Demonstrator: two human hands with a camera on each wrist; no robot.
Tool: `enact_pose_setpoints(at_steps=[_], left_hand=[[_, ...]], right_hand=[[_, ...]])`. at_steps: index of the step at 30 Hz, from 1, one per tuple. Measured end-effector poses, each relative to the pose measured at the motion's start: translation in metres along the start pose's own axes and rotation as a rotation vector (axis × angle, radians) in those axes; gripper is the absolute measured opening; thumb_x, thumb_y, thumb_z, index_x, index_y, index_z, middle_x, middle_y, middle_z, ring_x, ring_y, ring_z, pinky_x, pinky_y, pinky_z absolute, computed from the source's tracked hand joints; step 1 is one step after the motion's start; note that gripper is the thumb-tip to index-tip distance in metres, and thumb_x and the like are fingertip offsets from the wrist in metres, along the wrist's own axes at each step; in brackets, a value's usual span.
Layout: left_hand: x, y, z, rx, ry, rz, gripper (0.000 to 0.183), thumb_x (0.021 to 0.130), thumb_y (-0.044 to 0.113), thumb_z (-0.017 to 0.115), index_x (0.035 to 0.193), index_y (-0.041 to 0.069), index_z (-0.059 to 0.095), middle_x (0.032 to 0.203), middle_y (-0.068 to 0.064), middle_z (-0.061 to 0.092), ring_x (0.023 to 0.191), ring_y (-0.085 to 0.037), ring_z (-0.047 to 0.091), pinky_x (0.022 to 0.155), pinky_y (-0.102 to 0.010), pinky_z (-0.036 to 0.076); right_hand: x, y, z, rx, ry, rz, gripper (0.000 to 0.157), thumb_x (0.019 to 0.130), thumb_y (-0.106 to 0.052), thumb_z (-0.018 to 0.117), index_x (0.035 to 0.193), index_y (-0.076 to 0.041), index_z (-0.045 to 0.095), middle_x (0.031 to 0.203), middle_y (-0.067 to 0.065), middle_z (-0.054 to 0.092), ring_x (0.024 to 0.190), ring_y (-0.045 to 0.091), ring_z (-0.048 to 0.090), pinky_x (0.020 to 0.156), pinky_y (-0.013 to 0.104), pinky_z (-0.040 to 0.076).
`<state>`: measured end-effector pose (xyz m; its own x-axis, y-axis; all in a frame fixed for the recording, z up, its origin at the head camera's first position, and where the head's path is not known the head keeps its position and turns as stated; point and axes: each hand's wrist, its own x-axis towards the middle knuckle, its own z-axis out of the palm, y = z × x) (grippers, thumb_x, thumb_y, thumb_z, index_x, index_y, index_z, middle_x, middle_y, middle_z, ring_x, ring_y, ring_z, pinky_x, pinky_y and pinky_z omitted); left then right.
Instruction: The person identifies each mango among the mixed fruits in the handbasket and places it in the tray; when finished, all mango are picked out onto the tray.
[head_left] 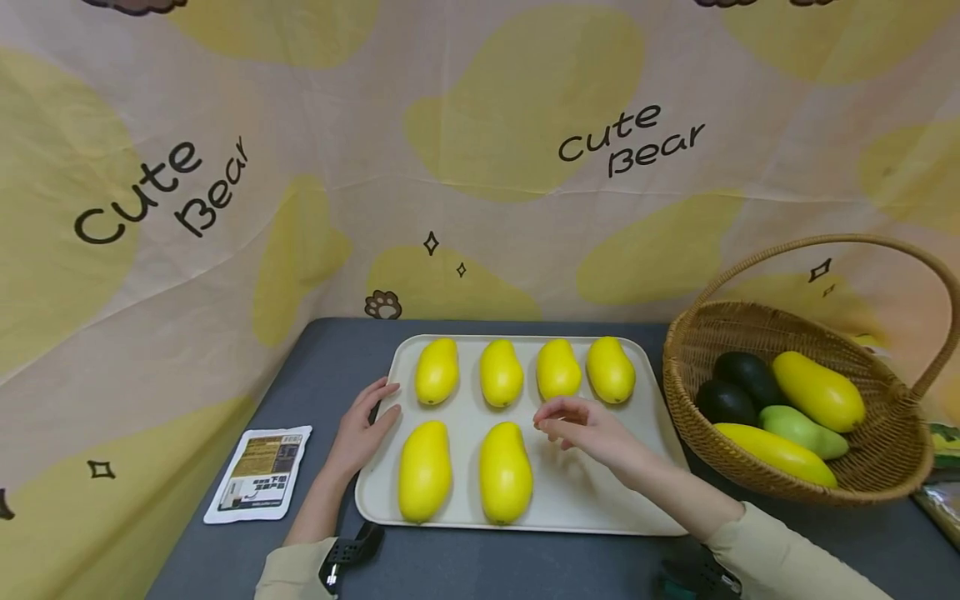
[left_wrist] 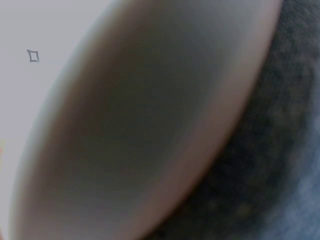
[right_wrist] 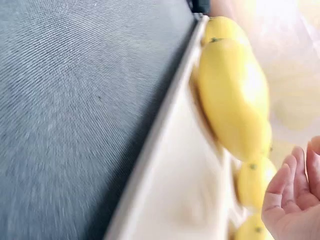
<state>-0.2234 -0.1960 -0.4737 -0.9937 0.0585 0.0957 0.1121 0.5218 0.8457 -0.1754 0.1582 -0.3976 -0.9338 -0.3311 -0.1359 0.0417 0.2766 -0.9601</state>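
Meanwhile the left hand (head_left: 365,427) rests relaxed, holding nothing, on the tray's (head_left: 667,450) left edge; the right hand (head_left: 588,427) hovers empty, fingers loosely curled, beside six yellow mangoes (head_left: 505,472).

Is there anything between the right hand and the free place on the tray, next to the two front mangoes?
Nothing visible. The right hand hovers empty above the bare part of the tray, right of the nearest front mango. The left hand rests on the tray's left edge, clear of that place.
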Motion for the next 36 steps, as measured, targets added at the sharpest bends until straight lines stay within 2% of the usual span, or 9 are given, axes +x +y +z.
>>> enact_pose_setpoints(at_steps=[5, 12, 16, 19, 22, 25, 29, 33, 36], left_hand=[[0.0, 0.0, -0.001, 0.004, 0.002, 0.001, 0.043, 0.1, 0.019, 0.057, 0.14, 0.006, 0.052, 0.156, -0.012, 0.03, 0.145, -0.033, 0.023, 0.115, -0.054, 0.02], [-0.001, 0.001, -0.003, 0.01, -0.005, -0.008, 0.043, 0.1, 0.019, 0.055, 0.141, 0.006, 0.051, 0.156, -0.013, 0.029, 0.145, -0.033, 0.022, 0.115, -0.055, 0.019], [-0.001, 0.001, -0.004, 0.013, -0.011, -0.013, 0.043, 0.101, 0.019, 0.055, 0.141, 0.006, 0.05, 0.157, -0.013, 0.028, 0.145, -0.033, 0.021, 0.115, -0.055, 0.018], [-0.001, 0.0, -0.003, 0.011, -0.009, -0.012, 0.043, 0.1, 0.019, 0.055, 0.141, 0.006, 0.051, 0.156, -0.013, 0.028, 0.145, -0.034, 0.022, 0.115, -0.055, 0.018], [-0.001, 0.0, -0.002, 0.01, -0.004, -0.005, 0.043, 0.1, 0.019, 0.056, 0.14, 0.006, 0.051, 0.156, -0.014, 0.029, 0.144, -0.035, 0.022, 0.114, -0.056, 0.018], [-0.001, -0.001, -0.001, 0.015, 0.001, 0.002, 0.043, 0.1, 0.019, 0.056, 0.14, 0.006, 0.051, 0.155, -0.014, 0.03, 0.144, -0.035, 0.023, 0.114, -0.056, 0.019], [-0.001, -0.002, 0.0, 0.019, 0.003, 0.012, 0.042, 0.1, 0.019, 0.056, 0.14, 0.006, 0.052, 0.155, -0.014, 0.031, 0.143, -0.036, 0.024, 0.114, -0.057, 0.02], [0.0, -0.002, 0.001, 0.015, 0.004, 0.009, 0.043, 0.099, 0.019, 0.056, 0.14, 0.005, 0.051, 0.155, -0.014, 0.031, 0.143, -0.036, 0.024, 0.113, -0.058, 0.02], [0.0, -0.001, 0.001, 0.02, 0.0, 0.001, 0.043, 0.1, 0.019, 0.056, 0.14, 0.006, 0.051, 0.155, -0.013, 0.03, 0.144, -0.035, 0.024, 0.113, -0.057, 0.02]], right_hand=[[-0.019, -0.016, -0.023, -0.06, -0.077, -0.04, 0.029, 0.096, -0.022, 0.062, 0.113, 0.002, 0.062, 0.106, 0.014, 0.065, 0.092, 0.034, 0.058, 0.077, 0.032, 0.051], [-0.044, -0.036, -0.071, -0.199, -0.149, -0.115, 0.028, 0.099, -0.02, 0.057, 0.117, 0.001, 0.06, 0.109, 0.012, 0.064, 0.092, 0.025, 0.06, 0.078, 0.033, 0.053], [-0.058, -0.045, -0.103, -0.271, -0.161, -0.168, 0.025, 0.1, -0.016, 0.056, 0.118, 0.0, 0.06, 0.112, 0.014, 0.064, 0.095, 0.02, 0.062, 0.081, 0.031, 0.054], [-0.067, -0.047, -0.128, -0.376, -0.142, -0.198, 0.022, 0.1, -0.014, 0.055, 0.117, -0.002, 0.061, 0.112, 0.013, 0.064, 0.095, 0.018, 0.063, 0.079, 0.029, 0.055], [-0.075, -0.043, -0.153, -0.522, -0.105, -0.207, 0.019, 0.099, -0.013, 0.058, 0.115, -0.005, 0.064, 0.108, 0.007, 0.066, 0.09, 0.014, 0.065, 0.076, 0.027, 0.055], [-0.081, -0.037, -0.176, -0.657, -0.1, -0.195, 0.016, 0.098, -0.014, 0.059, 0.112, -0.008, 0.064, 0.102, -0.001, 0.067, 0.086, 0.01, 0.065, 0.072, 0.026, 0.054], [-0.089, -0.03, -0.199, -0.783, -0.153, -0.153, 0.019, 0.096, -0.016, 0.063, 0.112, -0.006, 0.063, 0.1, -0.002, 0.065, 0.083, 0.005, 0.062, 0.069, 0.025, 0.052], [-0.094, -0.023, -0.21, -0.853, -0.213, -0.048, 0.034, 0.092, -0.025, 0.068, 0.117, -0.003, 0.061, 0.107, 0.0, 0.062, 0.084, 0.0, 0.057, 0.067, 0.025, 0.051], [-0.096, -0.019, -0.213, -0.873, -0.263, 0.018, 0.041, 0.089, -0.029, 0.071, 0.121, -0.005, 0.059, 0.11, 0.001, 0.061, 0.087, 0.003, 0.057, 0.066, 0.026, 0.05]])
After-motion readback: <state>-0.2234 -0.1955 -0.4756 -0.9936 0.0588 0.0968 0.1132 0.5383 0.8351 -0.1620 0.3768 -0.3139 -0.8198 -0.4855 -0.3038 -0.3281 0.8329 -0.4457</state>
